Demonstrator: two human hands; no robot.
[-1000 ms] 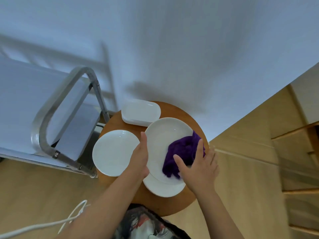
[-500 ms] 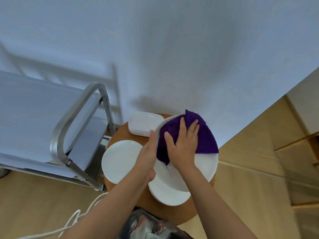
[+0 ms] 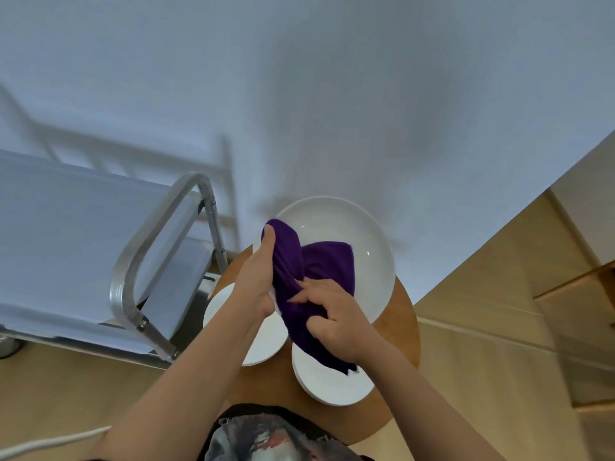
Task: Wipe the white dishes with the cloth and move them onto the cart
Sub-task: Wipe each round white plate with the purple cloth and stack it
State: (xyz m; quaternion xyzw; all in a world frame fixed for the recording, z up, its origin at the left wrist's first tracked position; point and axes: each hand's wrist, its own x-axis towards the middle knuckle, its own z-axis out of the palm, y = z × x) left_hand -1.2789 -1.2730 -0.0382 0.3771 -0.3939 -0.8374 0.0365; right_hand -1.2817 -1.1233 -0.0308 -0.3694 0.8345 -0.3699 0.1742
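Holding the big white plate (image 3: 352, 247) tilted above the round surface (image 3: 404, 331), the left hand (image 3: 256, 281) is gripping its left rim. The right hand (image 3: 332, 317) is bunching the purple cloth (image 3: 309, 277) in a closed grip against the plate's face. Two more plates (image 3: 266, 341) are lying below, beside the cart (image 3: 126, 281).

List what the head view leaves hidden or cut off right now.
- Left hand fingers: behind the big plate rim.
- Plate's near-left part: under the purple cloth.
- Two lower plates: partly behind the arms and cloth.
- Cart: cut by the left edge.
- Table's back: behind the big plate.
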